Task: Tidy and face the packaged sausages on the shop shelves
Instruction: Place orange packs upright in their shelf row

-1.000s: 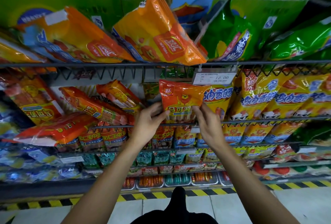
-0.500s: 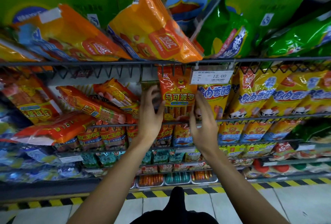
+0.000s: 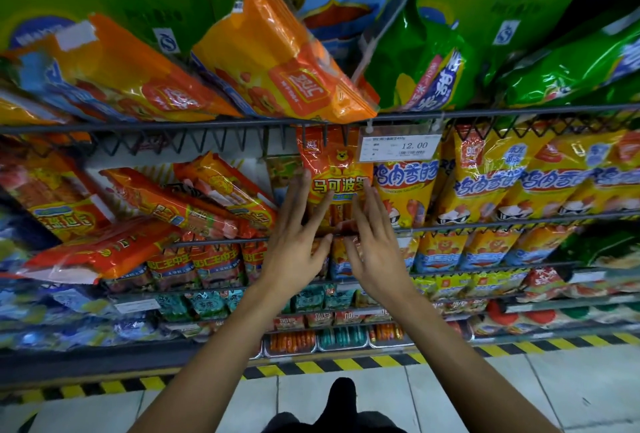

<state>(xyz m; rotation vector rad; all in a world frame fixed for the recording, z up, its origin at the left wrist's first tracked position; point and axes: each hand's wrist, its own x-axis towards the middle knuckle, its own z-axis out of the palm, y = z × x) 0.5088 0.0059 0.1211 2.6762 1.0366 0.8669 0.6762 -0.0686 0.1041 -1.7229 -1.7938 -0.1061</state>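
Looking down and forward from head height at wire shop shelves crowded with packaged sausages. Stood upright on the second wire shelf (image 3: 485, 221): an orange sausage pack (image 3: 334, 176) with a cartoon bear and large Chinese lettering, faced forward, its top tucked behind the rail of the shelf above. Just right of its upper corner, clipped to that rail: a price tag (image 3: 400, 147) reading 12.00. Flanked on both sides by two bare hands, fingers straight and slightly spread, gripping nothing. Left hand (image 3: 294, 242) laid flat along the pack's left edge, fingertips reaching up beside the lettering. Right hand (image 3: 375, 245) laid against the lower right edge, fingers pointed upward; true contact with the wrapper hard to confirm for either. Directly right of the pack: a row of yellow chicken sausage packs (image 3: 485, 179), upright and facing out. To its left: several long red and orange sausage packs (image 3: 180, 204) tumbled at angles, lying across one another. On the top shelf: a large orange bag (image 3: 277, 61) tipped forward over the rail, with green bags (image 3: 426, 61) to its right. Further down: lower shelves of smaller packets, then a yellow and black striped floor edge (image 3: 311, 365) and pale tiles.
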